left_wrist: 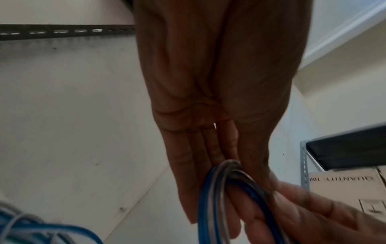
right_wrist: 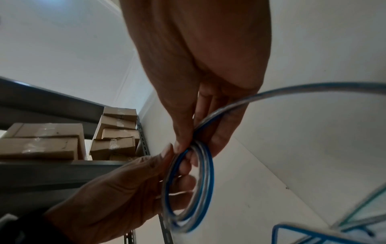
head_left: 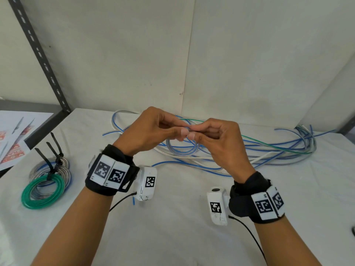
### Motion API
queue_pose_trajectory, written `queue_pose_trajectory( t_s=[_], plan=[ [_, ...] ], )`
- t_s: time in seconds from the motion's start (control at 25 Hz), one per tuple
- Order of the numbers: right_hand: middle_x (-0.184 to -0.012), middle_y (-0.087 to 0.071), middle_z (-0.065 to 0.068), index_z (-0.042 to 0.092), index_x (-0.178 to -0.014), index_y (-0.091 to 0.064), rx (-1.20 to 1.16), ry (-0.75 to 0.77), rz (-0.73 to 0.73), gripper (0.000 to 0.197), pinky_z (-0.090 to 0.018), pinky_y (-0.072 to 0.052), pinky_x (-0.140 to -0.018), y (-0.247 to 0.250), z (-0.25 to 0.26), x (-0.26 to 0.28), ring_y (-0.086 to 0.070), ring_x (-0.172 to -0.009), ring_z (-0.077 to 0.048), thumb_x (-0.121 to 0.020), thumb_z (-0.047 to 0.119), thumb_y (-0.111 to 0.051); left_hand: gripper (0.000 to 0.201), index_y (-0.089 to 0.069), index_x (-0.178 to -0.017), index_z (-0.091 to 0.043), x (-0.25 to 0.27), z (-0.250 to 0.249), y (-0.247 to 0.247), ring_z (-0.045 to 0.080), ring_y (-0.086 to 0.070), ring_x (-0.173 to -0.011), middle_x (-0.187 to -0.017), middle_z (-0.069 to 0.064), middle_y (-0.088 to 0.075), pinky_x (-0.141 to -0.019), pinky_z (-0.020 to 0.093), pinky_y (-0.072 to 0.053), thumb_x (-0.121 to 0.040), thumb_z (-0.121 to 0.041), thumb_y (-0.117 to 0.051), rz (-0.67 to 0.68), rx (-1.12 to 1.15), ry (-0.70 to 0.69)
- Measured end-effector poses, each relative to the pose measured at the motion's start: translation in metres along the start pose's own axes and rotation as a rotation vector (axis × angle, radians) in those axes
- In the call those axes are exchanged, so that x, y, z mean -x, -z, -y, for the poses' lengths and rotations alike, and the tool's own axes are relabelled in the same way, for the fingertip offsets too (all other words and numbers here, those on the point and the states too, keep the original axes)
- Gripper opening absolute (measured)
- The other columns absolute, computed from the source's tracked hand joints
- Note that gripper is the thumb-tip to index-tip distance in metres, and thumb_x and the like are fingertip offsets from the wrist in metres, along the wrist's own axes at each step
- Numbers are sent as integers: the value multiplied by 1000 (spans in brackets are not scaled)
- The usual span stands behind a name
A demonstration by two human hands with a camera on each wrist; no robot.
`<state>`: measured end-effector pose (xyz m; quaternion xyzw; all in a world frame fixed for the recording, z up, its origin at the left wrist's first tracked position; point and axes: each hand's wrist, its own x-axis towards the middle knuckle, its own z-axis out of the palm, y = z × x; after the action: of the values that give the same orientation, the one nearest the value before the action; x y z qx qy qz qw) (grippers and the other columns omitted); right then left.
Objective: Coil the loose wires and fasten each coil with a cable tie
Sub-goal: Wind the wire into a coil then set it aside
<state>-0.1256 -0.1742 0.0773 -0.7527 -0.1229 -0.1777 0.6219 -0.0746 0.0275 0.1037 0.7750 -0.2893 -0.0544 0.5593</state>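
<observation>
Above the white table (head_left: 172,233), my two hands meet at a small coil of clear, blue-striped wire (head_left: 182,154). My left hand (head_left: 182,132) pinches the top of the coil (left_wrist: 215,198) with thumb and fingers. My right hand (head_left: 192,134) pinches the same loops (right_wrist: 188,189) right beside it. In the right wrist view the wire's tail (right_wrist: 292,90) arcs away to the right. Behind my hands, a heap of loose blue, white and green wires (head_left: 269,148) sprawls over the table. On the left lie tied coils, a green one (head_left: 38,200) in front, held by black cable ties (head_left: 50,164).
A dark perforated shelf upright (head_left: 38,50) slants up at the left, with printed sheets (head_left: 13,137) on the surface below it. White wall panels stand close behind the wires. Cardboard boxes (right_wrist: 52,140) fill a shelf in the right wrist view. A small dark object (head_left: 353,230) shows at the right edge.
</observation>
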Motion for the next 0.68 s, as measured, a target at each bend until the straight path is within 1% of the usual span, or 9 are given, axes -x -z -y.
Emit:
queue_pose_trajectory(
  t_s=[0.08, 0.16, 0.2, 0.28, 0.4, 0.48, 0.56, 0.6, 0.68],
  plan=[
    [-90, -80, -6, 6, -94, -77, 54, -2, 85, 13, -23, -58, -81, 0, 0, 1, -77, -88, -17, -83, 1, -80, 16, -80, -100, -11, 0, 1, 0, 30, -75, -84, -81, 9, -78, -89, 47, -59, -87, -19, -78, 37, -80, 11],
    [-90, -80, -4, 7, -95, -78, 59, -9, 97, 12, -20, -56, -80, 3, 2, 1, -77, -88, -15, -84, 1, -79, 17, -81, -98, -13, 0, 1, 0, 31, -75, -81, -78, 8, -77, -86, 49, -60, -84, -22, -80, 40, -111, 13],
    [-91, -80, -4, 6, -96, -78, 57, -7, 87, 12, -19, -56, -80, 4, 2, 0, -77, -88, -15, -84, 2, -78, 17, -81, -98, -14, 0, 1, 0, 31, -75, -80, -77, 8, -77, -84, 48, -60, -83, -22, -80, 26, -103, 10],
    [-91, -80, -4, 5, -97, -79, 64, 4, 42, 11, -20, -55, -79, 4, 4, -2, -77, -87, -16, -86, 4, -78, 15, -80, -98, -13, -1, 1, 0, 32, -75, -78, -77, 10, -77, -81, 43, -62, -83, -16, -81, -11, -62, -3],
    [-89, -80, -1, 10, -94, -79, 71, 27, -50, 9, -18, -55, -77, 4, 5, -3, -77, -84, -13, -86, 5, -78, 14, -78, -95, -14, -2, 1, -2, 26, -76, -73, -76, 7, -77, -75, 32, -62, -83, -6, -79, -40, -12, -7],
    [-87, -79, -2, 12, -93, -78, 43, 35, -104, 9, -21, -57, -77, 6, 6, -4, -77, -83, -14, -86, 6, -79, 15, -77, -93, -16, -2, 1, -4, 22, -75, -70, -76, 6, -77, -71, 28, -61, -83, -5, -78, -55, 26, -13],
    [-86, -79, -5, 12, -94, -78, 3, 33, -154, 9, -29, -60, -78, 6, 6, -4, -77, -83, -19, -87, 7, -78, 13, -77, -92, -15, -3, 0, -5, 21, -75, -68, -76, 10, -77, -68, 27, -60, -84, -5, -78, -86, 51, -25],
    [-86, -79, -5, 14, -94, -78, -19, 31, -177, 9, -32, -61, -78, 5, 7, -3, -77, -83, -20, -87, 8, -78, 12, -78, -94, -13, -3, -1, -6, 21, -74, -68, -77, 13, -76, -68, 28, -60, -84, -5, -77, -104, 63, -32],
    [-89, -79, -6, 15, -96, -76, -65, 18, -186, 9, -33, -62, -75, 0, 7, 0, -77, -86, -22, -90, 8, -74, 15, -77, -101, -5, -3, -2, -5, 22, -73, -66, -79, 18, -76, -71, 33, -63, -85, -4, -77, -154, 96, -51]
  ],
)
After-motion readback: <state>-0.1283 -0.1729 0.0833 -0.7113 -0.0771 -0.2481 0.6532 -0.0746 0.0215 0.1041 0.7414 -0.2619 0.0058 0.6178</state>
